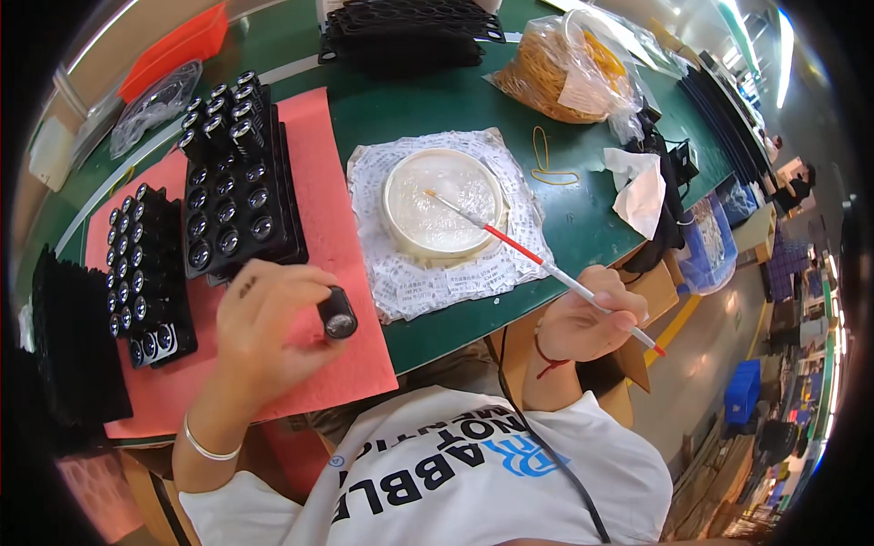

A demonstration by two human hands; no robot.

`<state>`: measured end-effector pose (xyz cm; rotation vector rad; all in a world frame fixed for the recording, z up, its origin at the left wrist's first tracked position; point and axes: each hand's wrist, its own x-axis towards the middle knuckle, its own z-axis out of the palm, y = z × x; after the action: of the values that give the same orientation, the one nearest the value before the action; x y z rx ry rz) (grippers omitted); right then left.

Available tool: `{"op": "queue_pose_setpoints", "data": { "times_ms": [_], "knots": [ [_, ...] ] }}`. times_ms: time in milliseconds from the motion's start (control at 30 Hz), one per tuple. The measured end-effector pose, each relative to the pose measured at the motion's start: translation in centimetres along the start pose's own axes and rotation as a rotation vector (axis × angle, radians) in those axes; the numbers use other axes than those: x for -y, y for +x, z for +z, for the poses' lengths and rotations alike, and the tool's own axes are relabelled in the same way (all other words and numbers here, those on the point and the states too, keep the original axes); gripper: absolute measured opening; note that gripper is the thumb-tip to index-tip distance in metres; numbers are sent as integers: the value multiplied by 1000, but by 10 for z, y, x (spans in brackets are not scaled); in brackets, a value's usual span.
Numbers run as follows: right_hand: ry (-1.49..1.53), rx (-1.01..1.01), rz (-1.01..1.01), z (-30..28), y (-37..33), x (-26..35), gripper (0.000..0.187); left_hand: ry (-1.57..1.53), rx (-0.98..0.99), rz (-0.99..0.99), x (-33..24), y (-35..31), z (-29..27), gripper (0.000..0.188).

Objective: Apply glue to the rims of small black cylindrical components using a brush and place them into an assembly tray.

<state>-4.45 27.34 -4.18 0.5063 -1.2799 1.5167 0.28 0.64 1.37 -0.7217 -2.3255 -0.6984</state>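
Note:
In my left hand (266, 329) is a small black cylinder (339, 314), pinched between thumb and fingers, its glossy round end facing me. My right hand (594, 314) grips a thin paintbrush (539, 258) with a red and silver handle. The brush slants up to the left, and its tip lies over a round white dish (390, 223) that holds a clear, gel-like substance. Whether the bristles touch that substance I cannot tell. Beneath the dish lies a sheet of printed white paper (410, 296). A black tray of similar cylinders (238, 214) stands just beyond my left hand.
Another group of black cylinders (141, 264) stands farther left on the pink mat (341, 369). Beyond the dish are black perforated trays (410, 36), a bag of rubber bands (569, 73) and loose rubber bands (546, 168). Crumpled tissue (637, 196) lies near the green table's (437, 332) right edge.

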Motion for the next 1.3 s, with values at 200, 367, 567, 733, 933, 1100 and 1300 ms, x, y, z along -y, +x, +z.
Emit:
{"op": "queue_pose_setpoints", "data": {
  "times_ms": [200,367,567,733,933,1100,1300],
  "knots": [
    [-67,183,-138,3,5,-2,37,-139,93,-152,5,-9,6,40],
    [34,184,-19,9,1,-4,35,-240,228,-399,5,-4,3,30],
    [374,-13,325,10,3,-7,32,-349,228,-572,5,-4,-2,25],
    [551,-29,365,18,-6,0,29,-835,213,-964,9,-9,2,20],
    [560,202,428,16,-9,0,27,-942,173,-992,13,-10,1,21],
    [540,231,414,18,-10,0,25,-940,164,-971,14,-10,0,23],
    [482,245,403,17,-12,0,24,-971,133,-977,12,-10,-2,25]
  ]
}}
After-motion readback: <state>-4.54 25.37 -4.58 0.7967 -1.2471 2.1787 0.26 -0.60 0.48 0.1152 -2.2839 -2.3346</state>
